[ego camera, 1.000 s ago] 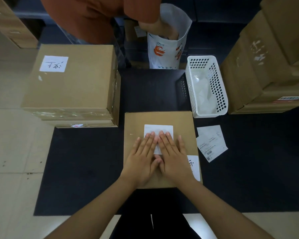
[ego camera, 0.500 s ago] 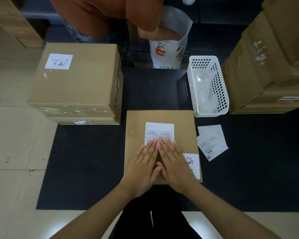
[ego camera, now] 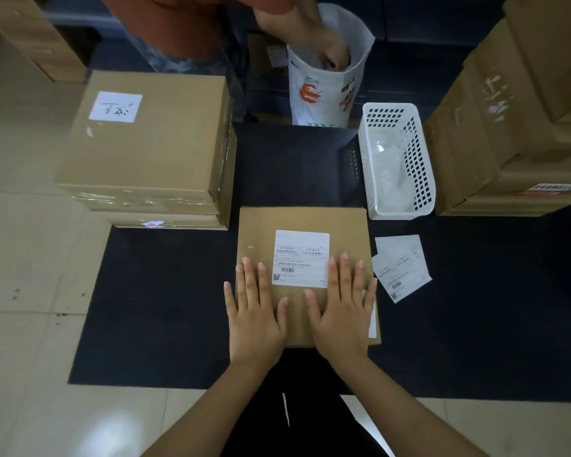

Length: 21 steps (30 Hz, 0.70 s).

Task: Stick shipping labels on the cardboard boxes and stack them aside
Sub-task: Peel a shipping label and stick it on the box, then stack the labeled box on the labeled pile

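- The left hand [ego camera: 256, 319] lies flat, palm down, fingers straight and slightly spread, on the near left part of a flat cardboard box [ego camera: 305, 222]; its little finger reaches over the box's left edge. It grips nothing.
- The right hand [ego camera: 342, 316] lies the same way on the near right part of the box, fingers straight, holding nothing; its index finger touches the right edge of the shipping label [ego camera: 301, 258].
- The shipping label sits flat on the middle of the box top, between the two hands, with printed text, a barcode and a small square code showing.
- A second white sticker [ego camera: 372, 319] shows at the box's near right edge, mostly hidden under the right hand.
- The box lies on a black mat [ego camera: 165, 308] spread over a pale tiled floor [ego camera: 23, 275].
- Just right of the box, on the mat, lie loose label sheets [ego camera: 401, 267], overlapping each other.
- Beyond those, touching the box's far right corner, stands a white plastic basket [ego camera: 422, 159] with clear film inside.
- To the far left sits a stack of boxes [ego camera: 152, 150]; the top one carries a white handwritten sticker [ego camera: 115, 106] near its far left corner.
- To the far right stands a taller pile of brown boxes [ego camera: 515, 127], one with a label on its near side.
- At the far edge another person in an orange top [ego camera: 178, 24] reaches a hand into a white printed bag [ego camera: 323, 97].
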Motion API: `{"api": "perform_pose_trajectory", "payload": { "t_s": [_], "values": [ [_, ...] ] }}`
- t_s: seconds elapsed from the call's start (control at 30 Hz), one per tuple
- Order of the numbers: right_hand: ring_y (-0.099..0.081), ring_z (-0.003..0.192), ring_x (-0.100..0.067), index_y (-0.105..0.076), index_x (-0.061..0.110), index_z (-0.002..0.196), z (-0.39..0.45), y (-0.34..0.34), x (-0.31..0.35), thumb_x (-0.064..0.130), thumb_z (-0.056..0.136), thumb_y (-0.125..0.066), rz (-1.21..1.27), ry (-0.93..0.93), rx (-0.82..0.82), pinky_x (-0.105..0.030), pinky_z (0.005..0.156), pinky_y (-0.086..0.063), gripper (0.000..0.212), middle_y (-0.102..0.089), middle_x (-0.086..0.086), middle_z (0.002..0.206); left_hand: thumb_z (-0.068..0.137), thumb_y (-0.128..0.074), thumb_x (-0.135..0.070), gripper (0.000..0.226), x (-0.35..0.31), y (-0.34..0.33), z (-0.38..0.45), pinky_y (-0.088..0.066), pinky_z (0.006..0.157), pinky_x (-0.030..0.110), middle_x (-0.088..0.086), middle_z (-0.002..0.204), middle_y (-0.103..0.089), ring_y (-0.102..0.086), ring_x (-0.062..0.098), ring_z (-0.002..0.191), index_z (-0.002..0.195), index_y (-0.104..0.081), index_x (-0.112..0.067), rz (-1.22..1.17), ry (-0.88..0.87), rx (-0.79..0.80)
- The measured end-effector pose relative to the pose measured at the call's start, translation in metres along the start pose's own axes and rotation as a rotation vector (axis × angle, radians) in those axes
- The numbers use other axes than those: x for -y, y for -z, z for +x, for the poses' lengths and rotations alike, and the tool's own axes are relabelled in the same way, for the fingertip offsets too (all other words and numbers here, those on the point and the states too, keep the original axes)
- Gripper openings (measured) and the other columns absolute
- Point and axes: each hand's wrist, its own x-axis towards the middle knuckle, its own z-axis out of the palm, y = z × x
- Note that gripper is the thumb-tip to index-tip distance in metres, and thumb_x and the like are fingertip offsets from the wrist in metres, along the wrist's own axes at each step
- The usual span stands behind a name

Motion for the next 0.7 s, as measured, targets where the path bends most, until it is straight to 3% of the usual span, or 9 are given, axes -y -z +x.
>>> {"api": "perform_pose_trajectory", "payload": {
  "t_s": [0.13,0.23,0.37,0.43,0.5,0.7],
  "values": [
    [-0.006,0.149,-0.030,-0.022,0.012,0.152,0.002,-0.004,-0.001,0.055,0.094,-0.029,-0.015,0.014,-0.001,-0.055,0.118,-0.006,0.073,-0.015,-0.008,0.160,0.097,-0.023,-0.046,0.069,0.000,-0.001,0.003,-0.015,0.115,0.052,0.021,0.157,-0.013,-0.010,0.033,0.146,0.149,-0.020,-0.001,-0.024,-0.006,0.011],
    [-0.009,0.148,-0.027,-0.027,0.014,0.151,0.003,0.002,-0.005,0.054,0.095,-0.029,0.096,0.010,-0.039,-0.049,0.119,-0.006,0.070,-0.019,-0.008,0.159,0.096,-0.024,-0.052,0.069,0.005,0.006,0.002,-0.015,0.118,0.045,0.013,0.160,-0.009,-0.004,0.026,0.148,0.152,-0.014,-0.011,-0.171,-0.013,-0.025],
    [-0.036,0.133,-0.029,-0.041,0.010,0.139,0.009,0.025,-0.027,0.047,0.095,-0.044,0.300,-0.352,-0.196,-0.048,0.107,-0.033,0.058,-0.042,-0.013,0.144,0.092,-0.042,-0.058,0.073,0.024,0.025,0.007,-0.025,0.112,0.045,0.006,0.152,-0.029,-0.028,0.024,0.140,0.149,-0.023,-0.017,-0.469,0.293,-0.106],
    [-0.045,0.123,-0.030,-0.044,0.011,0.135,0.007,0.023,-0.036,0.051,0.096,-0.039,0.351,-0.535,-0.070,-0.048,0.097,-0.041,0.056,-0.049,-0.014,0.135,0.090,-0.046,-0.057,0.069,0.033,0.024,0.008,-0.037,0.105,0.044,0.002,0.141,-0.042,-0.043,0.022,0.129,0.145,-0.030,-0.019,-0.659,0.366,0.017],
    [-0.054,0.108,-0.027,-0.049,0.014,0.123,0.002,0.015,-0.040,0.060,0.095,-0.028,0.445,-0.592,0.086,-0.046,0.088,-0.048,0.058,-0.056,-0.010,0.120,0.088,-0.049,-0.059,0.065,0.034,0.022,0.005,-0.046,0.091,0.035,-0.002,0.134,-0.043,-0.052,0.015,0.115,0.140,-0.035,-0.023,-0.847,0.383,0.139],
    [-0.057,0.095,-0.023,-0.051,0.014,0.111,0.001,0.013,-0.041,0.060,0.095,-0.027,0.515,-0.563,0.095,-0.041,0.080,-0.050,0.054,-0.057,-0.009,0.109,0.089,-0.054,-0.053,0.059,0.029,0.024,0.003,-0.042,0.078,0.025,-0.005,0.129,-0.044,-0.051,0.005,0.099,0.138,-0.039,-0.024,-0.898,0.442,0.111]
  ]
}}
